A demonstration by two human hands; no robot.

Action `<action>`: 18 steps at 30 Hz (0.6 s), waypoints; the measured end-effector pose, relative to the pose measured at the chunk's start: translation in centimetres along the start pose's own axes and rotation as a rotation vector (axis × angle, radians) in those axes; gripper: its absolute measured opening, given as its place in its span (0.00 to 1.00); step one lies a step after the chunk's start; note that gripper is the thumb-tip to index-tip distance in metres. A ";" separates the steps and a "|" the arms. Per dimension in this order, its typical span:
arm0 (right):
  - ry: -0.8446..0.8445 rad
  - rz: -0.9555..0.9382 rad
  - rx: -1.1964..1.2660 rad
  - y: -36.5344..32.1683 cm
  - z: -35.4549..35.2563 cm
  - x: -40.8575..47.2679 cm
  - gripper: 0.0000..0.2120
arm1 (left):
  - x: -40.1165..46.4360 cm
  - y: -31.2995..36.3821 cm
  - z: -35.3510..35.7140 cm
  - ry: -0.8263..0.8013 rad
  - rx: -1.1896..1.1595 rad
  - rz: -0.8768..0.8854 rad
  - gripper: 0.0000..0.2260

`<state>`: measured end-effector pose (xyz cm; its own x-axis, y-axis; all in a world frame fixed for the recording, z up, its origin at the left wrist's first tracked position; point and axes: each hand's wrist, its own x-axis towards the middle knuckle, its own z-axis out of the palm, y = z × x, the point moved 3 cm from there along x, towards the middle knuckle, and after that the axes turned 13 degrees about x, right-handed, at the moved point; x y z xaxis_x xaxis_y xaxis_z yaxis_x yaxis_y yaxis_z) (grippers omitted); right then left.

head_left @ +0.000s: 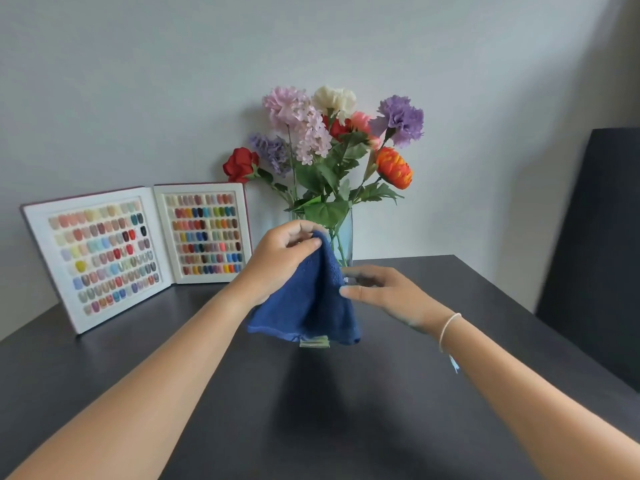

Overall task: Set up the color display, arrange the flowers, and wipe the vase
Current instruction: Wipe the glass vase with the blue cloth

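Note:
A clear glass vase [343, 233] stands mid-table and holds a bunch of flowers [332, 140] in pink, cream, purple, red and orange. My left hand [280, 258] pinches the top of a blue cloth [311, 306] that hangs down over the vase's front. My right hand [384, 289] is beside the cloth's right edge, fingers spread and touching it near the vase's lower part. The open color display [138, 251], a book of several rows of colored nail tips, leans upright against the wall to the left.
The dark table [346, 410] runs to the pale wall behind. A dark chair back [599, 244] stands at the right edge. A white bracelet [448, 327] is on my right wrist.

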<state>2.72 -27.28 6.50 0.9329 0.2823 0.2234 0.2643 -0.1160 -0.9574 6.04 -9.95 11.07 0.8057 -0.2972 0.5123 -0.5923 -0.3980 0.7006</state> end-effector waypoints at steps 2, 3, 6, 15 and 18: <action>0.008 -0.053 -0.036 -0.3 0.8 0.5 0.13 | 0.0 -0.3 -0.4 -0.007 0.001 0.005 0.12; -0.002 -0.068 -0.026 -0.3 1.1 0.7 0.13 | 0.1 -0.4 -0.6 -0.005 -0.007 0.004 0.13; 0.020 -0.075 0.001 0.0 1.5 1.2 0.17 | 0.1 -0.9 -1.0 -0.012 -0.055 -0.007 0.13; 0.106 -0.064 0.132 0.6 0.9 1.0 0.14 | 1.4 -2.0 -0.2 -0.110 -0.128 -0.073 0.09; 0.029 0.037 0.472 1.1 1.0 1.0 0.12 | 1.9 -2.9 0.2 -0.142 -0.109 -0.127 0.08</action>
<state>3.67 -26.17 5.53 0.9479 0.2588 0.1857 0.0965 0.3222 -0.9417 9.30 -9.54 9.94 0.8604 -0.3734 0.3469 -0.4760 -0.3458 0.8086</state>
